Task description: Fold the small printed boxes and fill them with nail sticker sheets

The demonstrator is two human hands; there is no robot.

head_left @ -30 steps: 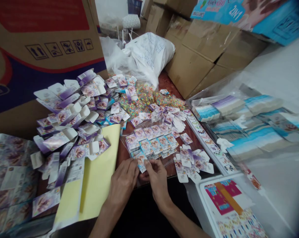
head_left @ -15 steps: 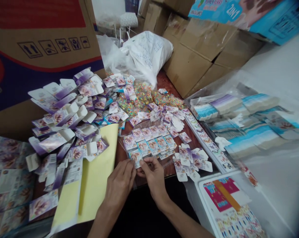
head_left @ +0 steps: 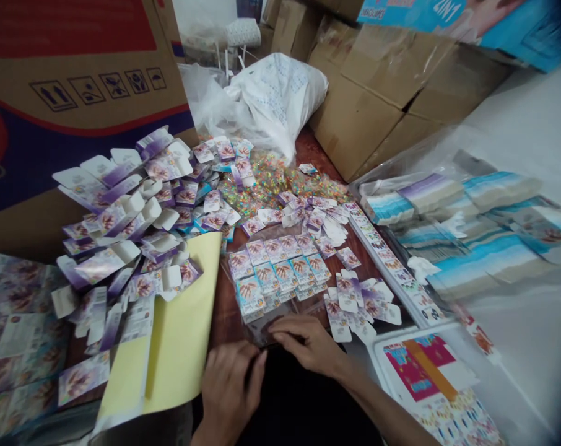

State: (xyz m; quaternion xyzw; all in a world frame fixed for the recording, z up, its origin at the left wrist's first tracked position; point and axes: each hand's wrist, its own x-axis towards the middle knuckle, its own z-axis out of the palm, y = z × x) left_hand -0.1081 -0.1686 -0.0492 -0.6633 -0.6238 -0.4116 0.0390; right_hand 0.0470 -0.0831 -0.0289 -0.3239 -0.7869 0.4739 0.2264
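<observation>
Left grip point(head_left: 230, 383) beside right grip point(head_left: 311, 342); boxes point(head_left: 286, 274) ahead.

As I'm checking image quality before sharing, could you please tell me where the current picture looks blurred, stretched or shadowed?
Head view: the left hand looks slightly blurred; head view: the blue box, upper right, looks smeared and stretched; head view: the yellow sheet shows a soft shadow along its fold.

small boxes point(head_left: 285, 272) apparently on plastic point(head_left: 266, 325)
</observation>
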